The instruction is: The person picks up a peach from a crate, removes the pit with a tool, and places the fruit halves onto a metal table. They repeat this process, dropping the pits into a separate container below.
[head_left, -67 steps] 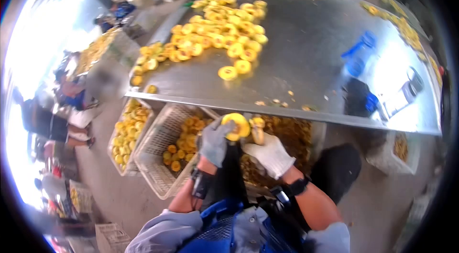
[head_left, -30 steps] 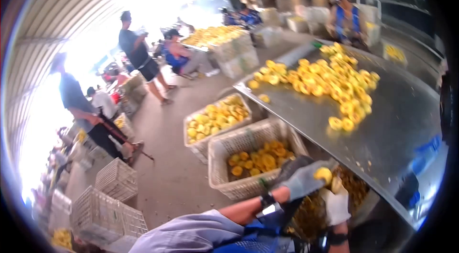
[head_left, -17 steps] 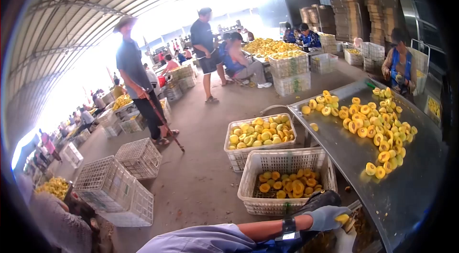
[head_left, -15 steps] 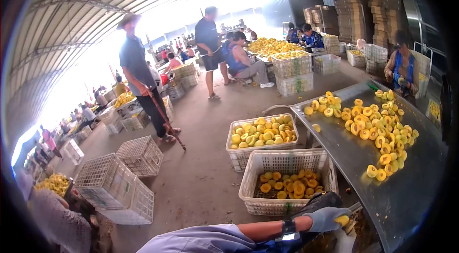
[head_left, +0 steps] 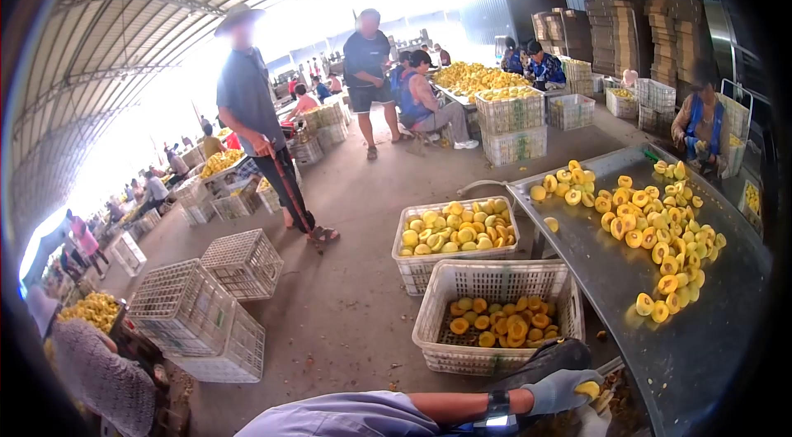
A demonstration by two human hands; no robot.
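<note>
My left hand (head_left: 563,392), in a grey glove, is closed on a yellow fruit half (head_left: 588,389) at the bottom right, beside the metal table's edge. Just below it, my right hand (head_left: 594,419) in a white glove shows only in part at the frame's bottom; its fingers and anything in them are too small to make out. Many yellow fruit halves (head_left: 652,218) are heaped on the metal table (head_left: 610,272). Left of the table, one white crate (head_left: 429,323) holds orange-yellow halves, and behind it another crate (head_left: 415,270) is full of yellow fruit.
A person with a cane (head_left: 252,99) and another person (head_left: 367,66) stand on the floor at the left. Empty crates (head_left: 186,305) lie at the lower left. A seated person (head_left: 701,123) is beyond the table. Stacked crates (head_left: 511,119) stand further back.
The view has swung left from the table towards the hall, then nearly settled. My left hand stays on the fruit half. The person with the cane has turned and shifted slightly.
</note>
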